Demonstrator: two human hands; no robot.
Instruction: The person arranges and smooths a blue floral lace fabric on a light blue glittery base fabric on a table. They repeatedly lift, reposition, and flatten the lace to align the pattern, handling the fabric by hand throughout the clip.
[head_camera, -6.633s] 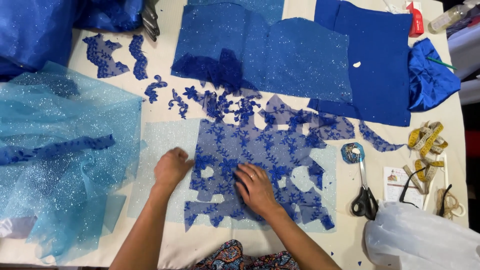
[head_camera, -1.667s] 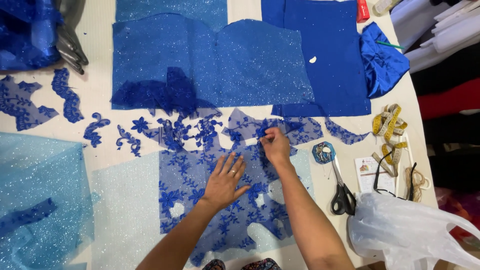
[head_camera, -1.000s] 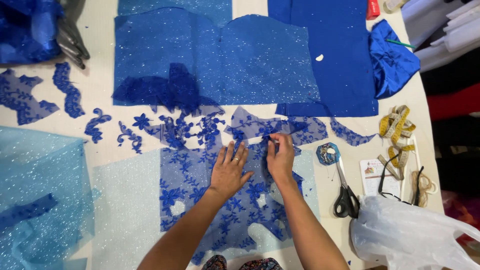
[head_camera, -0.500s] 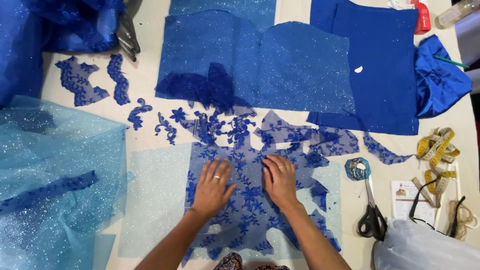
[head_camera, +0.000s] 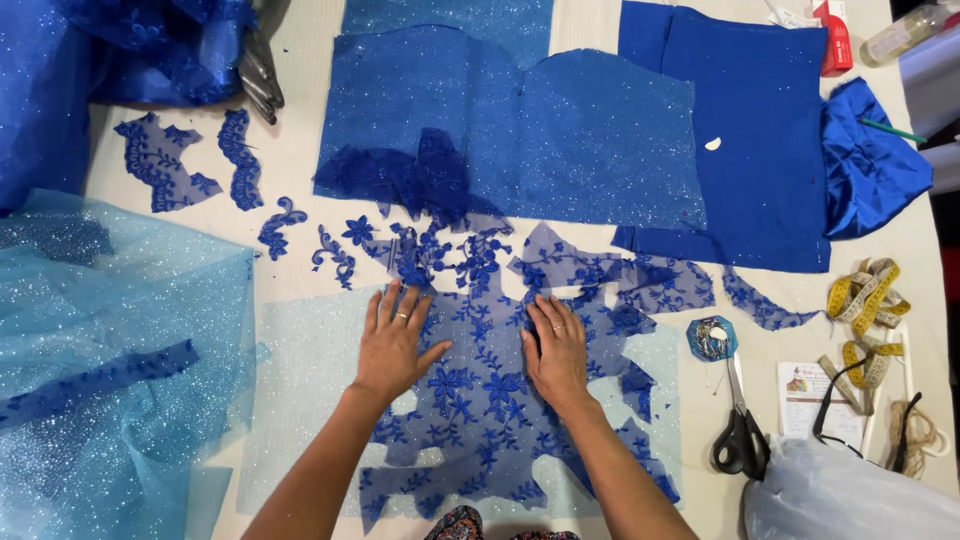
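Observation:
A piece of blue floral lace (head_camera: 480, 400) lies flat on a pale blue glitter panel (head_camera: 300, 390) near the table's front edge. My left hand (head_camera: 393, 342) rests palm down on the lace's left part, fingers spread, a ring on one finger. My right hand (head_camera: 556, 350) lies flat on the lace just right of its middle. Neither hand holds anything. More lace cut-outs (head_camera: 620, 278) overlap the lace's upper edge.
A dark blue glitter bodice panel (head_camera: 520, 130) and plain blue cloth (head_camera: 750, 130) lie at the back. Light blue tulle (head_camera: 100, 380) fills the left. Black scissors (head_camera: 740, 440), a pincushion (head_camera: 711, 338), a yellow tape measure (head_camera: 865, 295) and a clear plastic bag (head_camera: 850, 495) are at the right.
My right hand came down from the lace's upper right edge to its middle. My left hand slid left. Both hands now press flat, side by side, on the lace.

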